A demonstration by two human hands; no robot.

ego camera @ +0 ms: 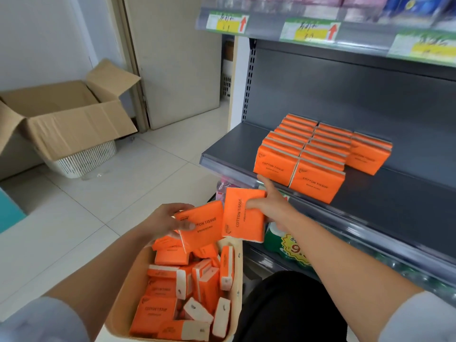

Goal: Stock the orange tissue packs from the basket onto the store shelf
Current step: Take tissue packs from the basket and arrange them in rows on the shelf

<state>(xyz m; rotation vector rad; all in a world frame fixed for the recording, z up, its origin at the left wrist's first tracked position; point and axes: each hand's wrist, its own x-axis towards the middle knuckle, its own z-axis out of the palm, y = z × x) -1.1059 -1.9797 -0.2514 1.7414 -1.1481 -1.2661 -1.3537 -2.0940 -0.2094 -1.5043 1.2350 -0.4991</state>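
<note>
Closest to the person, the beige basket (237, 265) is not yet empty: many orange tissue packs (160, 309) lie inside it in a loose heap, some flat, some on their side or on end, with no order. Just above the far end of the basket, both hands are busy. The left hand (165, 220) grips one pack (204, 225) with the thumb on its printed face and the fingers curled around its edge, and the pack is tilted. The right hand (269, 206) holds a second pack (240, 218) upright, pinched at its right edge, just below the front lip of the shelf (407, 193). So two packs are in the air, between basket and shelf, and neither is placed yet. On the shelf, two full rows of standing packs (276, 166) run from front to back, touching each other, and a third row (367, 154) beside them is only started. The shelf to the right of it is bare, so I judge the work is perhaps near the middle, with much left to do. Farther away on the floor stands an open cardboard box (61, 114), and it rests on a white plastic basket (84, 159); what is inside the box I cannot tell.
</note>
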